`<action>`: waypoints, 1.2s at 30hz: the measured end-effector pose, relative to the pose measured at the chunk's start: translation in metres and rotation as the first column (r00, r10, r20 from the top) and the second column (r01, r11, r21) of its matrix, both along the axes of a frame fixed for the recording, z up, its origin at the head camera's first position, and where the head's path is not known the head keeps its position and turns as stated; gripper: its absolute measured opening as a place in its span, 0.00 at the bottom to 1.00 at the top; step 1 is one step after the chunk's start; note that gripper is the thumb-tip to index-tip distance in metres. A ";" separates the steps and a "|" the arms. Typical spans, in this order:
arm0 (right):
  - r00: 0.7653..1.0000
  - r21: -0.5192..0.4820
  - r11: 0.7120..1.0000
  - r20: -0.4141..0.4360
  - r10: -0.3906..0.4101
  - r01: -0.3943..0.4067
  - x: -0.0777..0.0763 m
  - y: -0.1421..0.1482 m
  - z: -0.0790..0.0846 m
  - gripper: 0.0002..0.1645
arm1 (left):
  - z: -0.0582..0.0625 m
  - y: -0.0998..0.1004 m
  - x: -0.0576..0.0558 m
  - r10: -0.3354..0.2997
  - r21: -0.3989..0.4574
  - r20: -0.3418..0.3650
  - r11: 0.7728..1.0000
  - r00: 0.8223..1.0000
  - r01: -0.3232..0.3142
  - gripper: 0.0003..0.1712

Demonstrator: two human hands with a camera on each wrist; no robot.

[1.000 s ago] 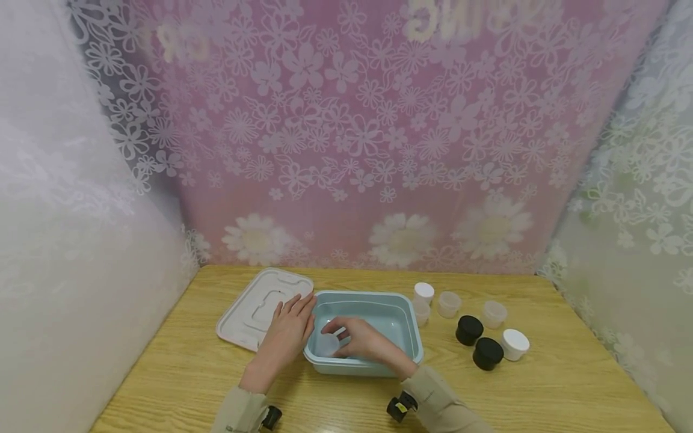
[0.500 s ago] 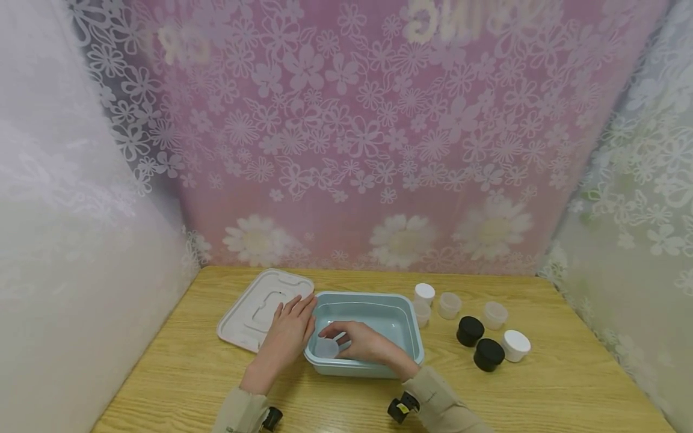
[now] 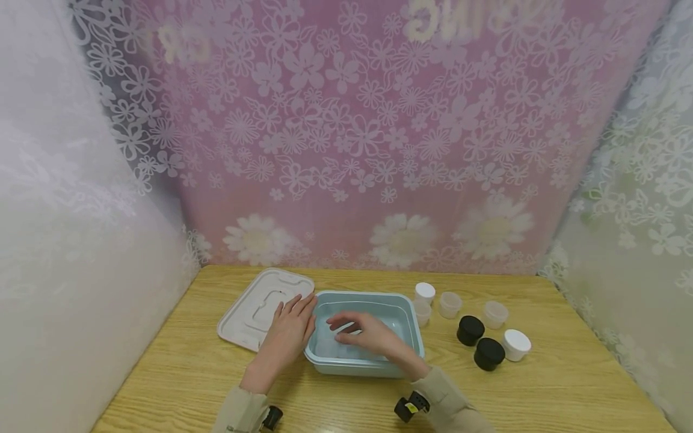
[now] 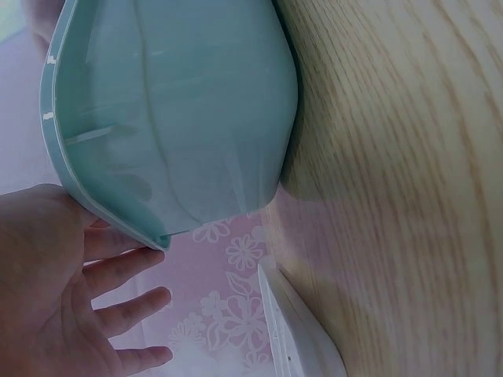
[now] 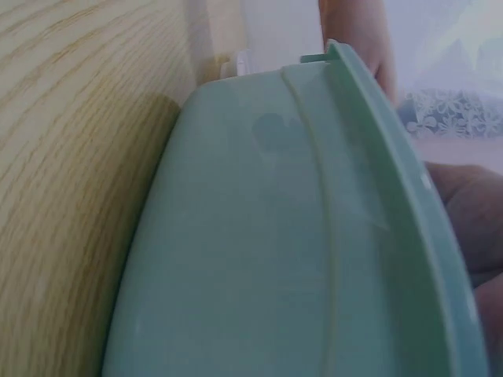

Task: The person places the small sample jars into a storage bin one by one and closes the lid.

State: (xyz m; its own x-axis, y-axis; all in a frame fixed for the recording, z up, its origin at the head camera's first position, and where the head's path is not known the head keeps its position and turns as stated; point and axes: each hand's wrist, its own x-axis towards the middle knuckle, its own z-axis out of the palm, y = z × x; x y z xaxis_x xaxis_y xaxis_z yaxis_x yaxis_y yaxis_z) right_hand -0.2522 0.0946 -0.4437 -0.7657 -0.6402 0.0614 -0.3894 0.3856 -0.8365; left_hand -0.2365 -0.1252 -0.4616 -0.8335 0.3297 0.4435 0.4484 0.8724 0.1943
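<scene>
The head view shows, largest of all, a pink floral sheet [image 3: 325, 120] upright behind the blue tub [image 3: 357, 368], with pale patterned sheets [image 3: 81, 240] to the tub's left and right. Beneath the tub spreads the wood-grained desk [image 3: 162, 373]. The tub stands upright on it, its mouth upward. Just left of the tub a whitish lid [image 3: 260, 304] lies flat on the desk, slanted and partly covered by a hand.

The left hand [image 3: 289, 325] is at the tub's left rim, touching it, fingers extended; the left wrist view shows several of them straight and spread beside the rim. The right hand [image 3: 367, 334] reaches over the tub's front side into its mouth, released, thumb and fingers apart and loosely bent. Below its fingertips, inside the tub toward the front left, sits a translucent jar [image 3: 325, 347], faint against the blue; whether a fingertip touches it cannot be told.

Right of the tub stand two black jars [image 3: 489, 354], two white jars [image 3: 517, 344] and three clear jars [image 3: 450, 305]; one white and one clear are close by its right rim, the rest farther out.
</scene>
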 end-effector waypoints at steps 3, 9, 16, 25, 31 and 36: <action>0.998 -0.095 0.994 0.003 -0.060 0.060 0.002 0.007 0.003 0.21 | -0.001 0.000 0.000 0.003 -0.004 -0.002 1.000 1.000 -0.003 0.23; 0.988 -0.318 0.936 0.055 -0.141 0.151 0.005 0.022 0.007 0.21 | -0.002 -0.001 0.000 0.007 -0.004 -0.003 1.000 1.000 -0.007 0.23; 0.974 -0.435 0.876 0.011 -0.225 0.207 0.008 0.039 0.013 0.20 | -0.001 -0.002 0.002 0.003 0.012 0.016 1.000 1.000 -0.003 0.24; 0.952 -0.484 0.836 -0.018 -0.305 0.258 0.009 0.075 0.018 0.21 | -0.002 -0.002 0.000 0.003 0.006 0.025 1.000 1.000 -0.003 0.24; 0.916 -0.429 0.830 -0.017 -0.400 0.355 0.015 0.104 0.023 0.22 | -0.003 -0.001 0.000 -0.001 0.014 0.026 1.000 1.000 0.001 0.24; 0.896 -0.414 0.825 -0.046 -0.441 0.385 0.020 0.131 0.021 0.22 | -0.003 -0.001 0.000 -0.005 0.020 0.018 1.000 1.000 0.005 0.24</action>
